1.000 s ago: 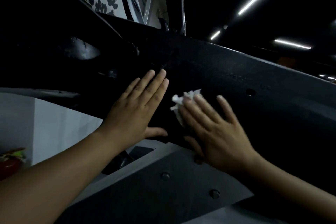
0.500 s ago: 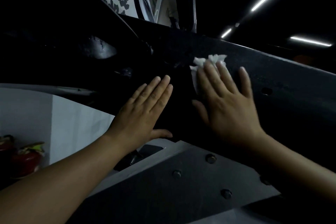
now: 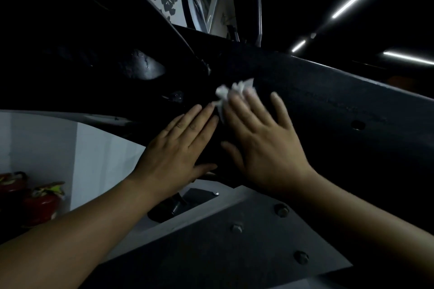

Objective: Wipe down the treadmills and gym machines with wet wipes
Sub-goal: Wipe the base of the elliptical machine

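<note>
Objects [image 3: 42, 202], red and dim, sit in the lower left of the frame beside a white panel [image 3: 98, 148], and right of them the left hand [image 3: 178, 155] lies flat on the black machine beam [image 3: 328, 101], its fingers [image 3: 197, 122] straight and pressed together. Just right of it, centre frame, the crumpled white wet wipe [image 3: 226, 92] is pinned to the beam under the right hand [image 3: 265, 155], whose fingers [image 3: 278, 105] are straight and slightly spread, the wipe poking out past their tips. Bare beam with a round hole [image 3: 358, 125] runs on toward the right edge, above a grey bolted plate [image 3: 234, 253].
</note>
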{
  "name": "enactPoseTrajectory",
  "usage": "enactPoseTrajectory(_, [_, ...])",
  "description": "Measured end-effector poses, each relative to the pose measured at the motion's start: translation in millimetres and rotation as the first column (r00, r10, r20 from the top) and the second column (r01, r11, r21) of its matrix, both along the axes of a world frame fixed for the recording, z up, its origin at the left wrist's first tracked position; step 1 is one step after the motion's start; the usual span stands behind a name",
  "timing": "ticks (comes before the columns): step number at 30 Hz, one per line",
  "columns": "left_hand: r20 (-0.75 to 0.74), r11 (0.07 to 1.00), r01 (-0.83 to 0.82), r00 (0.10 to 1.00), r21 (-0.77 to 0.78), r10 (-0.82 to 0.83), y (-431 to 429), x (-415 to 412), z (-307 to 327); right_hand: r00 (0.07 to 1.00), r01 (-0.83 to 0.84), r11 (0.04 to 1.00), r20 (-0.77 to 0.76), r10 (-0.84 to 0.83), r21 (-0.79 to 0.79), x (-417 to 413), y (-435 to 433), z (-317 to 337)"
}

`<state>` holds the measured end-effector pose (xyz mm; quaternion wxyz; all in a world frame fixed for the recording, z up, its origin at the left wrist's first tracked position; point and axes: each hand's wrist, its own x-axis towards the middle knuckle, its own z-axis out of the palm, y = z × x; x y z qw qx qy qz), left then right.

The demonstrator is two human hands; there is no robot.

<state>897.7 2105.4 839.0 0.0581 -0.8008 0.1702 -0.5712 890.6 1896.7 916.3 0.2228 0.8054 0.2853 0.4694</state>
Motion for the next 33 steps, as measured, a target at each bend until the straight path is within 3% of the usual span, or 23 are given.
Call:
enactPoseTrajectory(2, [0.010,1.000,-0.016,1.000,0.010,0.016,3.0,-0.1,2.6,1.000,0.026,0.998,0.011,-0.026,-0.063,-4.0,-23.9,-2.2])
enactPoseTrajectory(7, [0.025,1.000,-0.018,1.000,0.018,0.017,6.0,7.3,4.4,0.997,0.045,0.977,0.054,-0.057,0.209,2.8,2.4,31.2])
enactPoseTrajectory(11, [0.065,0.993,-0.063,0.996,0.095,0.057,23.7,8.9,1.0,1.000,-0.010,0.995,-0.002,0.009,-0.102,-0.9,-10.9,-18.4])
enactPoseTrajectory(13, [0.090,0.987,-0.106,0.991,0.122,0.096,29.8,9.7,-2.8,1.000,0.003,0.991,0.012,-0.002,-0.134,-5.6,-32.1,-17.4])
enactPoseTrajectory(16, [0.096,0.989,-0.096,0.992,0.112,0.085,28.9,9.9,-2.8,0.996,0.062,0.988,0.054,-0.070,0.140,-2.1,-16.3,18.0])
enactPoseTrajectory(18, [0.085,0.991,-0.077,0.994,0.106,0.068,29.1,9.2,-1.1,0.996,0.042,0.974,0.062,-0.057,0.223,1.5,14.0,26.3])
enactPoseTrajectory(24, [0.069,0.990,-0.058,0.996,0.127,0.050,35.6,6.2,0.9,1.000,-0.003,0.973,0.005,0.004,-0.230,0.1,-16.0,-58.4])
enactPoseTrajectory(29, [0.054,0.987,-0.064,0.997,0.148,0.057,37.1,4.5,2.5,0.998,-0.018,0.998,0.053,0.022,-0.066,3.2,8.0,-53.8])
enactPoseTrajectory(33, [0.058,0.978,-0.083,0.996,0.192,0.073,42.4,4.8,3.8,1.000,-0.018,0.956,-0.021,0.012,-0.293,6.8,-3.6,-85.3])
